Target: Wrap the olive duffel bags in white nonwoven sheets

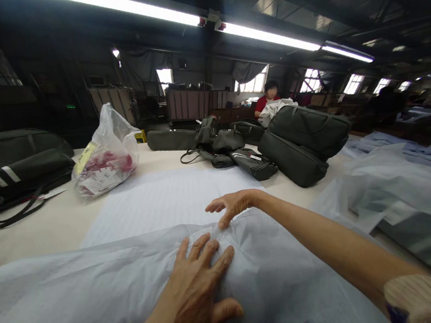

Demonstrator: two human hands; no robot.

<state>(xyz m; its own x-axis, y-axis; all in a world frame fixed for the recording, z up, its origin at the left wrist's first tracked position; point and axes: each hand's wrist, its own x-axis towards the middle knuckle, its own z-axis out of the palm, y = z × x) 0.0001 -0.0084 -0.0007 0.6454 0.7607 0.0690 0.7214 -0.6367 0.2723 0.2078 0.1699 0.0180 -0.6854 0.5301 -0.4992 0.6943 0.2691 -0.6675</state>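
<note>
A pale, translucent plastic bag (79, 299) stretches across the near side of the table, its wrinkled surface covering something bulky whose kind I cannot make out. My left hand (194, 279) lies on it with the fingers spread. At the bag's far edge is my right hand (232, 206), its fingers stretched forward and apart from the thumb, which touches the plastic. Beyond both hands, a flat white sheet with faint lines (149, 201) rests on the table.
Dark green bags (303, 140) sit at the back right, with smaller ones (229, 141) mid-table. A clear bag with red contents (107, 161) stands left, beside another dark bag (14, 160). Plastic-covered goods (412, 195) lie right. A person in red (261, 104) is behind.
</note>
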